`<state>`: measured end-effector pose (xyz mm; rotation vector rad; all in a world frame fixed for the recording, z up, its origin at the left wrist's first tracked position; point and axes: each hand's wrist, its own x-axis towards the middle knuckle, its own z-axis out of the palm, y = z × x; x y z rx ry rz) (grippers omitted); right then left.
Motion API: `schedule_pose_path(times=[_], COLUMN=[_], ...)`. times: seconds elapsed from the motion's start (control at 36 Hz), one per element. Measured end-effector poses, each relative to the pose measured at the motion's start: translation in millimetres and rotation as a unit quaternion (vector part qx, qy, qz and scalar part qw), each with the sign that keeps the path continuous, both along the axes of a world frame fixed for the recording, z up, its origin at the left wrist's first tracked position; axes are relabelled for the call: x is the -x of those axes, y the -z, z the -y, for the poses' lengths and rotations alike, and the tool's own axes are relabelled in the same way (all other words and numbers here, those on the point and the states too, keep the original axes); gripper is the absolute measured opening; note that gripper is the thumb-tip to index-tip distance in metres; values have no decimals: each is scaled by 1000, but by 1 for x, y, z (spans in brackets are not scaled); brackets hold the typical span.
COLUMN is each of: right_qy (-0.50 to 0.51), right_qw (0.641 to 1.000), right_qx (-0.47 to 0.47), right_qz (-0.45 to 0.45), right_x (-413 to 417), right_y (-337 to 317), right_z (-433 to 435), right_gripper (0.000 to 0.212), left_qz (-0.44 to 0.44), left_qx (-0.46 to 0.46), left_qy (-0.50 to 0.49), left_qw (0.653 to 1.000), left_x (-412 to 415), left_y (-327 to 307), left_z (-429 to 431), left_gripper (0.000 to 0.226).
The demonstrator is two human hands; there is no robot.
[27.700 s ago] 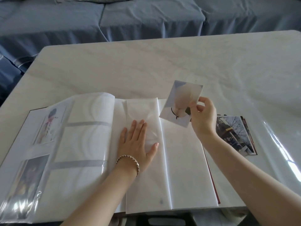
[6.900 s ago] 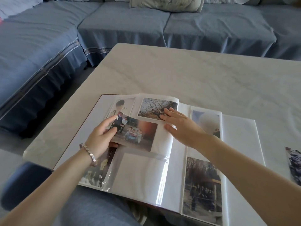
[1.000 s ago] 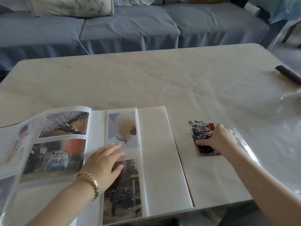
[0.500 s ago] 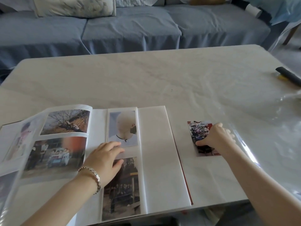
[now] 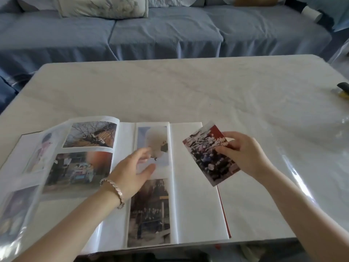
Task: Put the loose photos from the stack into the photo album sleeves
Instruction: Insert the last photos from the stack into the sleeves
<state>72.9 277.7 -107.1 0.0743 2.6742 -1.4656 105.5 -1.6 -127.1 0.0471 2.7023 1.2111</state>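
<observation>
White marble-look table (image 5: 188, 91), wrinkled clear plastic film (image 5: 319, 163) over its right side. Dark object with a yellow bit (image 5: 344, 90) at the table's right edge, cut off by the frame. Blue-covered sofa (image 5: 170, 35) behind the table, pale patterned cushion (image 5: 102, 6) on it, left of centre.

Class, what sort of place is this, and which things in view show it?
Most likely a home living room: a blue-covered sofa with a cushion stands behind a pale table bearing an open photo album, over which the right hand holds a loose photo.
</observation>
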Motion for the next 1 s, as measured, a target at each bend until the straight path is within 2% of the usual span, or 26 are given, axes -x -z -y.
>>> schedule_pose_path(times=[0.11, 0.17, 0.25, 0.36, 0.5, 0.67, 0.78, 0.89, 1.0], right_qy=[-130, -189, -263, -335, -349, -392, -419, -422, -427], right_qw=[991, 982, 964, 941, 931, 902, 884, 871, 867], right_qx=[24, 2, -23, -43, -93, -145, -181, -217, -224], right_qz=[-22, -29, -27, -32, -42, -103, -98, -125, -123], right_x=[-9, -12, -16, -19, -18, -16, -14, -15, -14], right_y=[-22, -28, -31, -29, -20, -4, 9, 20, 27], right_z=[43, 67, 103, 149, 191, 229, 246, 251, 251], right_gripper=[33, 28, 25, 29, 36, 40, 48, 56, 58], left_qz=[0, -1, 7, 6, -60, -133, -172, -214, -219], left_qx=[-198, -231, -230, -209, -185, -203, -177, -112, -108], left_qy=[-65, -65, -70, -125, -225, -351, -409, -435, -426], left_qw=[978, 971, 970, 970, 955, 904, 879, 867, 871], left_x=[-4, -10, -25, -49, -79, -104, -113, -118, -121], left_y=[-23, -37, -48, -42, -32, -19, -9, 0, 3], left_z=[6, 14, 28, 59, 109, 162, 187, 202, 214], left_gripper=[50, 44, 42, 37, 46, 54, 53, 53, 50])
